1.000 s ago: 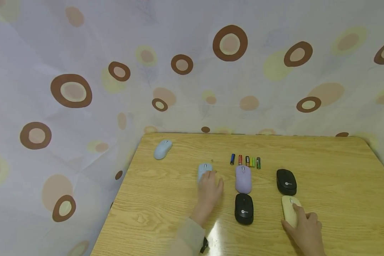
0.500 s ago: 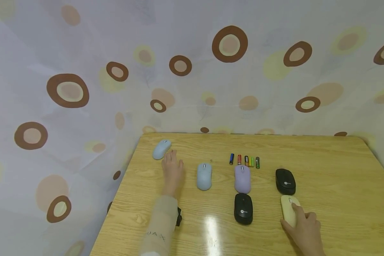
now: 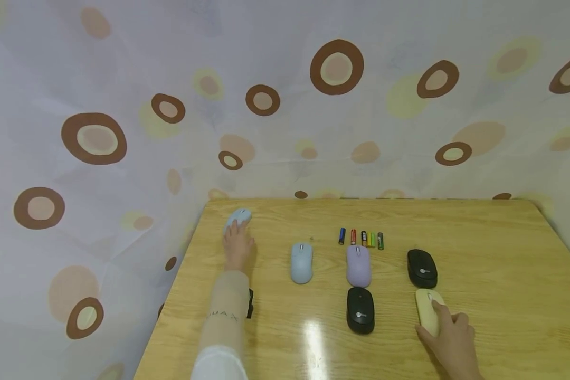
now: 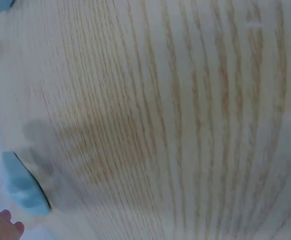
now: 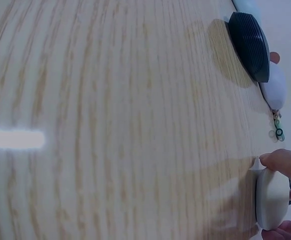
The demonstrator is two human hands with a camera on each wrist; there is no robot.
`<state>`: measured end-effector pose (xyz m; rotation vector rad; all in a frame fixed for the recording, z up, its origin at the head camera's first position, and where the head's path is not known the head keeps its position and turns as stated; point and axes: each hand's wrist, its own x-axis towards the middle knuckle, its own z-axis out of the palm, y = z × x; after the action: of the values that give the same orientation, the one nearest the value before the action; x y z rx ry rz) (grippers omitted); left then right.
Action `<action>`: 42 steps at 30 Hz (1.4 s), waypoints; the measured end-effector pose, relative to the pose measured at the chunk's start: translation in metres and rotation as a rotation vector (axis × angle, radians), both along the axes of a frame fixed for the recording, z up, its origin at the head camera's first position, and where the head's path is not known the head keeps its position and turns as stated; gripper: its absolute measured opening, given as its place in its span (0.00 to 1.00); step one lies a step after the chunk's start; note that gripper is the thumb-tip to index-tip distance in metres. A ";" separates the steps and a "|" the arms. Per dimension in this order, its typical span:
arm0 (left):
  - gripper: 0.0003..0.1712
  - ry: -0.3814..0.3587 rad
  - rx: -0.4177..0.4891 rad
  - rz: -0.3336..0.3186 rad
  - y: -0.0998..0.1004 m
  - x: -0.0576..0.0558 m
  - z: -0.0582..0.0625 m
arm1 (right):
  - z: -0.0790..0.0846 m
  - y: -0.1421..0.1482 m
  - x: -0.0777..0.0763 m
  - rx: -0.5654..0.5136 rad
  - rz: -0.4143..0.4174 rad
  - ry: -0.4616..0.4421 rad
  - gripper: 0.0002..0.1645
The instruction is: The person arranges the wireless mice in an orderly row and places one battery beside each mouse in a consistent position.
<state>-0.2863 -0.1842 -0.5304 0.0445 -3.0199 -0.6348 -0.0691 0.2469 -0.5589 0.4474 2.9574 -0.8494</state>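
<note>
At the back left, my left hand (image 3: pixel 237 246) reaches over a light blue computer mouse (image 3: pixel 239 215), its fingers overlapping the near half. In the left wrist view, spread fingers appear close beside that mouse (image 4: pixel 24 186). My right hand (image 3: pixel 453 339) holds a pale yellow mouse (image 3: pixel 426 307) at the front right, flat on the table. The right wrist view has fingertips at both ends of the yellow mouse (image 5: pixel 273 202). Directly behind it is a black mouse (image 3: pixel 421 268).
Mid-table stand a second light blue mouse (image 3: pixel 302 263), a purple mouse (image 3: pixel 358 266) and another black mouse (image 3: pixel 360 310) right in front of the purple one. Several small batteries (image 3: pixel 363 238) lie behind the purple mouse. A patterned wall covering (image 3: pixel 285 121) rises along the table's back edge.
My left hand has swept left and away from the middle light blue mouse to the one at the back left. My right hand stays on the yellow mouse.
</note>
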 end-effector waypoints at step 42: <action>0.24 -0.148 -0.002 0.107 -0.004 -0.017 0.015 | -0.001 0.001 0.000 -0.024 0.001 -0.033 0.43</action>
<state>-0.3028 -0.1885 -0.5158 0.2628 -3.1322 -0.6456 -0.0689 0.2481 -0.5602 0.4540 2.9137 -0.8678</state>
